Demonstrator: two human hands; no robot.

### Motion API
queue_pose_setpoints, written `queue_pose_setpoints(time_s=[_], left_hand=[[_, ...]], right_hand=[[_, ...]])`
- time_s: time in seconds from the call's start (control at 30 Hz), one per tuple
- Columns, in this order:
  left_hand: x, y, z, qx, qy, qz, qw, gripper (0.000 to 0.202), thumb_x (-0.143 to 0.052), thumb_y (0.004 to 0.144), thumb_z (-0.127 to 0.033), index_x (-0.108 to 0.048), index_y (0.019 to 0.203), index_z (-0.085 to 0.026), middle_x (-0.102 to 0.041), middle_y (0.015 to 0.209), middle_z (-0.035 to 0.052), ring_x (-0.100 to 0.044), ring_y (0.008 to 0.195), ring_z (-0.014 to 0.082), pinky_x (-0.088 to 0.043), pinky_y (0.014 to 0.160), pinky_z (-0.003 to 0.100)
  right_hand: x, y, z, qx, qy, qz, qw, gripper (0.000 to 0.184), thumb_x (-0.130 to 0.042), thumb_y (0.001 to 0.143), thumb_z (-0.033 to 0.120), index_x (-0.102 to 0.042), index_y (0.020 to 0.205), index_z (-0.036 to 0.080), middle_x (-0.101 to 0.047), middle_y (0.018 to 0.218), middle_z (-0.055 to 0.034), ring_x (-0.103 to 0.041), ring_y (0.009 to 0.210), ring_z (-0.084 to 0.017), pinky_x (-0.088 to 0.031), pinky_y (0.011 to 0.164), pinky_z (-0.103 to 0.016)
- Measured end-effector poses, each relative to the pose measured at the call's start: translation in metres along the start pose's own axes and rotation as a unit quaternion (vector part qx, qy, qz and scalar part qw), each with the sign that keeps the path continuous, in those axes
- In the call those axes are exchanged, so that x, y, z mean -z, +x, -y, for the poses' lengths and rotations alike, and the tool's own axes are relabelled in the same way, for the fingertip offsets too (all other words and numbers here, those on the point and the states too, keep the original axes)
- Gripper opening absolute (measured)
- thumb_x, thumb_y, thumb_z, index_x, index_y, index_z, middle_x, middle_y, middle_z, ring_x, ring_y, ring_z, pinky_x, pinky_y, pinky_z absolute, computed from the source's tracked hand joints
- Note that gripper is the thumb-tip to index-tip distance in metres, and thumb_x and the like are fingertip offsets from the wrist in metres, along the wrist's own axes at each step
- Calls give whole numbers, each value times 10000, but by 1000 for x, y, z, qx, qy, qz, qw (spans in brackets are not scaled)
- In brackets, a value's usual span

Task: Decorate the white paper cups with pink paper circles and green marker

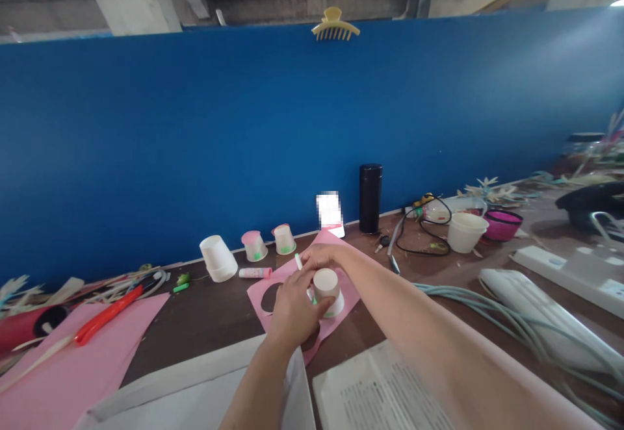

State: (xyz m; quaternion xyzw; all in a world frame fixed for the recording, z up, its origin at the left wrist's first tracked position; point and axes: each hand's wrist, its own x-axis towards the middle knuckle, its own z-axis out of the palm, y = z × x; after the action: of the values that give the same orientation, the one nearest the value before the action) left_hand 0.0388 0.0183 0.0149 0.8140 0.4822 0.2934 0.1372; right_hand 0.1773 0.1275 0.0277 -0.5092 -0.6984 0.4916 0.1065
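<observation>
An upside-down white paper cup (327, 289) stands on a pink paper sheet (347, 281) that has round holes cut in it. My left hand (291, 311) is wrapped round the cup's left side and steadies it. My right hand (319, 256) reaches in from the right, just behind the cup, pinching a white pen (298, 262) with a green tip against the paper. Both hands touch or nearly touch the cup.
Several more paper cups (218, 258) stand by the blue wall (195, 144), with a glue stick (255, 273), a black flask (370, 197), a white bowl (467, 231) and a pink bowl (502, 225). Pink paper (73, 365) and red scissors (110, 313) lie left; cables (497, 313) and a power strip (570, 271) right.
</observation>
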Motion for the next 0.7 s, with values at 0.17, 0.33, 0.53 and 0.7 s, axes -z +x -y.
queue_pose_setpoints(time_s=[0.17, 0.33, 0.53, 0.7], left_hand=[[-3, 0, 5, 4, 12, -3, 1000, 429, -650, 683, -380, -573, 1083, -246, -582, 1102, 60, -509, 1024, 258, -390, 821, 372], [-4, 0, 6, -1, -1, -8, 1000, 478, -651, 679, -387, -550, 1128, -260, -575, 1123, 54, -506, 1030, 253, -387, 829, 363], [-3, -2, 3, -4, -14, -9, 1000, 453, -636, 689, -355, -552, 1123, -256, -591, 1069, 48, -511, 1011, 238, -382, 817, 343], [-2, -2, 2, 6, -13, -3, 1000, 421, -632, 687, -370, -567, 1083, -245, -596, 1041, 50, -517, 983, 237, -382, 794, 336]], right_hand=[[2, 5, -8, -3, 24, -28, 999, 151, -720, 556, 233, -651, 685, 196, -632, 681, 37, -592, 668, -127, -474, 636, -228], [3, 4, -14, 4, 44, -43, 998, 173, -737, 563, 256, -647, 696, 192, -616, 656, 43, -585, 650, -113, -477, 627, -213], [7, 1, -19, 2, 60, -58, 997, 259, -777, 526, 328, -642, 690, 178, -618, 651, 27, -584, 638, -116, -481, 613, -211], [10, -3, -22, -5, 71, -70, 995, 270, -777, 528, 332, -646, 702, 172, -621, 645, 19, -569, 595, -101, -469, 580, -196]])
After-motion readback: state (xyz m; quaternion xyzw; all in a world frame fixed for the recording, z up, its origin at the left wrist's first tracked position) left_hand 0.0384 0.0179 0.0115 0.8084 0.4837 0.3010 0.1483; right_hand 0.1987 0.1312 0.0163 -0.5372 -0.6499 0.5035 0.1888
